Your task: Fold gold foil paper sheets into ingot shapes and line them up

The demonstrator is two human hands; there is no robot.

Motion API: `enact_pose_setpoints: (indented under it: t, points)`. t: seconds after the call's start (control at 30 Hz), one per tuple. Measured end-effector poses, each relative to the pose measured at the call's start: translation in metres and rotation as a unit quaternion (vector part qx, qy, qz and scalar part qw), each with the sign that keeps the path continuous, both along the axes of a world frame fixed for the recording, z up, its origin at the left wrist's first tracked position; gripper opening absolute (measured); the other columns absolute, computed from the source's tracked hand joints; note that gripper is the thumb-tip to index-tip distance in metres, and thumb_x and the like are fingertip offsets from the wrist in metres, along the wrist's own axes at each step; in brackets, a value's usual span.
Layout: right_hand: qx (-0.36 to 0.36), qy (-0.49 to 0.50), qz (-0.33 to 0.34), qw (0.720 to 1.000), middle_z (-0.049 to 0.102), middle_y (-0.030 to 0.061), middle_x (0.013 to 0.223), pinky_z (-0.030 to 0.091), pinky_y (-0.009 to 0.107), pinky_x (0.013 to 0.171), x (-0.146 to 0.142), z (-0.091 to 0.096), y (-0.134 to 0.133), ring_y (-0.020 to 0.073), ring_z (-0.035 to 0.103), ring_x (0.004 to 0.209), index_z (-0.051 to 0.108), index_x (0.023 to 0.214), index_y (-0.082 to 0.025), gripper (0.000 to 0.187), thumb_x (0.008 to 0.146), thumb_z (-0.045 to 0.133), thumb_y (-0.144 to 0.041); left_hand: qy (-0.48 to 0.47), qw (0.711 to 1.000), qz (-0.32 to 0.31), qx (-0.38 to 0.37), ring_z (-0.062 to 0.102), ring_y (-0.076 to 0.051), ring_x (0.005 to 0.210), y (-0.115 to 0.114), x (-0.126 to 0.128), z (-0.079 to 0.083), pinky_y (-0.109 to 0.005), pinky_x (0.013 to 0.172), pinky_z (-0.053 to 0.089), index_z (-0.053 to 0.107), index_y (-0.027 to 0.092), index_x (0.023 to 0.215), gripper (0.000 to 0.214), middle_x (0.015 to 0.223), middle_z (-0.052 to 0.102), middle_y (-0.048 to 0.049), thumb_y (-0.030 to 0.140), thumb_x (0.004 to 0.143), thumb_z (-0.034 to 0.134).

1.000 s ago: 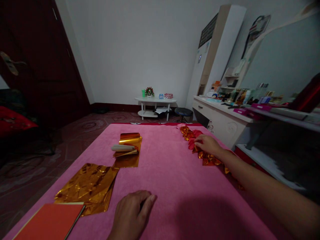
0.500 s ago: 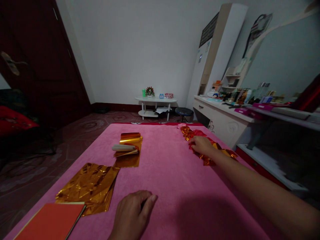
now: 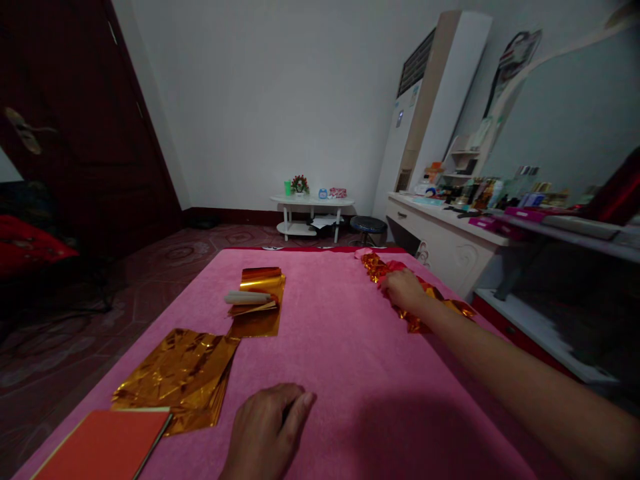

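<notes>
My left hand (image 3: 267, 427) rests on the pink cloth (image 3: 325, 360) near the front, its fingers curled in and the thumb alongside; nothing shows in it. Farther off on the right, my right hand (image 3: 403, 291) reaches into a row of crumpled gold and red foil pieces (image 3: 373, 267). Its fingers are bent down among them, and what they grip is hidden. Left of my left hand lies a stack of creased gold foil sheets (image 3: 175, 370), with a stack of orange-red paper (image 3: 103, 443) overlapping its near corner. Behind it sit smoother gold foil sheets (image 3: 257, 325), a pale, slim object (image 3: 245, 297) lying across them.
A small white table (image 3: 310, 199) with a plant stands by the far wall, a dark round stool (image 3: 367, 224) beside it. Along the right runs a white dressing table (image 3: 445, 233) with bottles and a mirror. A dark red door (image 3: 85, 113) is at left.
My right hand has shifted very slightly to the right and curls down closer over the red pieces. My left hand keeps its place on the cloth.
</notes>
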State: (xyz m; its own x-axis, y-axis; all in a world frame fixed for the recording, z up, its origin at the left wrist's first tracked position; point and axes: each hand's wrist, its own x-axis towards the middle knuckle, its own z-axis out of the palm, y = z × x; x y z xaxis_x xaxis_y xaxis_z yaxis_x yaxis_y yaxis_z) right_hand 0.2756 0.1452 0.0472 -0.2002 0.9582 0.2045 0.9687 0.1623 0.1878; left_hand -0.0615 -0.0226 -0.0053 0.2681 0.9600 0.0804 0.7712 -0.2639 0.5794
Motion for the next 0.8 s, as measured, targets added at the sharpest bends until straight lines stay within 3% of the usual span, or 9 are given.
enact_pose_setpoints:
  t: [0.13,0.33,0.53,0.8]
  points:
    - [0.027,0.038,-0.026,0.999,0.073,0.0034,0.096,0.043,0.026,0.073,0.018,0.006,-0.006,0.0201,0.064,0.090,0.073,0.089,-0.026,0.026,0.077,0.053,-0.015,0.001,1.000,-0.004,0.001,0.058,-0.014,0.061,0.000,0.000,0.001,-0.023,0.058,0.031,0.053,0.019,0.059,0.043,0.062,0.062,-0.0011,0.042,0.092,0.036]
    - [-0.003,0.088,-0.047,0.995,0.073,-0.0011,0.085,0.044,0.024,0.063,0.051,0.006,-0.016,0.0177,0.066,0.079,0.073,0.082,-0.026,0.019,0.075,0.056,-0.021,0.005,1.000,-0.002,-0.007,0.058,-0.014,0.062,0.001,0.000,0.001,-0.024,0.058,0.030,0.053,0.019,0.059,0.043,0.062,0.062,-0.0010,0.043,0.091,0.037]
    - [-0.042,0.118,-0.011,0.992,0.072,0.0019,0.096,0.045,0.023,0.076,0.065,-0.007,-0.015,0.0172,0.065,0.087,0.074,0.088,-0.023,0.027,0.073,0.054,-0.013,0.004,1.000,0.000,-0.008,0.058,-0.014,0.062,0.000,0.000,0.001,-0.023,0.058,0.030,0.051,0.019,0.059,0.043,0.062,0.061,-0.0008,0.043,0.092,0.036]
    - [-0.091,0.151,-0.008,0.984,0.067,0.0023,0.066,0.043,0.024,0.066,0.068,-0.003,-0.008,0.0183,0.061,0.072,0.072,0.071,-0.022,0.015,0.076,0.059,-0.026,0.007,1.000,-0.003,-0.014,0.058,-0.014,0.064,0.001,-0.001,-0.001,-0.024,0.060,0.031,0.052,0.019,0.060,0.044,0.064,0.061,-0.0010,0.044,0.092,0.035]
